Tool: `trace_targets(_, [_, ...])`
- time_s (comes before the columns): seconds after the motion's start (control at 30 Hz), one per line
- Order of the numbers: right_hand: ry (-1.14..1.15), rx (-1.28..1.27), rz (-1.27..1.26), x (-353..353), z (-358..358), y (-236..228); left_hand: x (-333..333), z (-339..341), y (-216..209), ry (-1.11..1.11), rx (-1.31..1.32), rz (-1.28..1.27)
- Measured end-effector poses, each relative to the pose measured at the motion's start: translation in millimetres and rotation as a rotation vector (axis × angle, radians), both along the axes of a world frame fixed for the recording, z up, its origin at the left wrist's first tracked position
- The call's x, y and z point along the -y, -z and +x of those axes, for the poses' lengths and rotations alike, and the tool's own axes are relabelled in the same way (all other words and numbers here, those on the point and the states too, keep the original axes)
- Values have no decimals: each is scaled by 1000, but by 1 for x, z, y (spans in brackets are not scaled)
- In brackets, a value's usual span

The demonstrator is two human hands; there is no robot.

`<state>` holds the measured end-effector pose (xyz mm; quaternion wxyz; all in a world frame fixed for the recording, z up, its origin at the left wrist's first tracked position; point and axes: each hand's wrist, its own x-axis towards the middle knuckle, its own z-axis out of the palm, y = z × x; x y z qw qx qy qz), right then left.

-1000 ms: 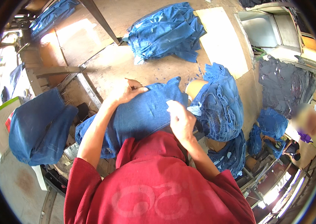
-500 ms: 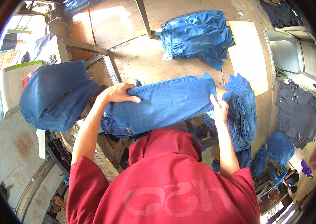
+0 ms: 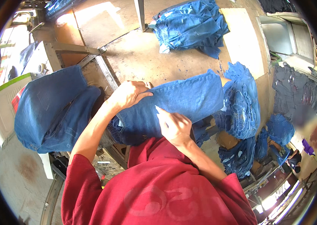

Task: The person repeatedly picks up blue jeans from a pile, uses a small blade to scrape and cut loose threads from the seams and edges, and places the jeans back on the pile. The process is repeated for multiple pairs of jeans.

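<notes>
A long piece of blue denim, apparently a jeans leg (image 3: 192, 93), stretches across in front of me, its right end beside a heap of denim. My left hand (image 3: 130, 94) grips its far edge, thumb on top and fingers partly hidden behind the cloth. At the near edge, my right hand (image 3: 175, 127) is closed against the denim with its thumb pointing up and left. Fingers below the cloth are out of sight. The darker left end of the denim bunches under my left forearm.
Dark blue denim (image 3: 51, 108) drapes at the left. A stack of denim (image 3: 190, 28) lies on the brown surface ahead, and gathered denim (image 3: 240, 101) hangs at the right. Dark cloth (image 3: 297, 88) lies farther right. A metal frame bar (image 3: 106, 71) stands beyond my left hand.
My right hand has left the right end of the denim and moved left along its near edge. My left hand has shifted slightly right. The view has moved a little.
</notes>
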<state>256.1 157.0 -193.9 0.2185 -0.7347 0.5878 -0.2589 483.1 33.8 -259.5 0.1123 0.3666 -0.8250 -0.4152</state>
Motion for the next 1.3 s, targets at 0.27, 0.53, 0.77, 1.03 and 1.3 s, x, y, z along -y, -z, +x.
trace_targets(0.27, [89, -169, -59, 5, 32, 26, 13, 0, 6, -5, -110, 9])
trace_targets(0.53, [45, -233, 139, -13, 30, -2, 13, 1, 14, -11, -140, 32])
trace_targets(0.77, [122, -125, 117, 3, 33, 20, 12, 1, 18, -48, -164, 49])
trace_targets(1.03, [31, -259, 170, -7, 31, 5, 10, 1, 20, -60, -161, 60])
trace_targets(1.3, [127, -112, 162, 4, 32, 21, 11, 1, 23, -80, -139, 131])
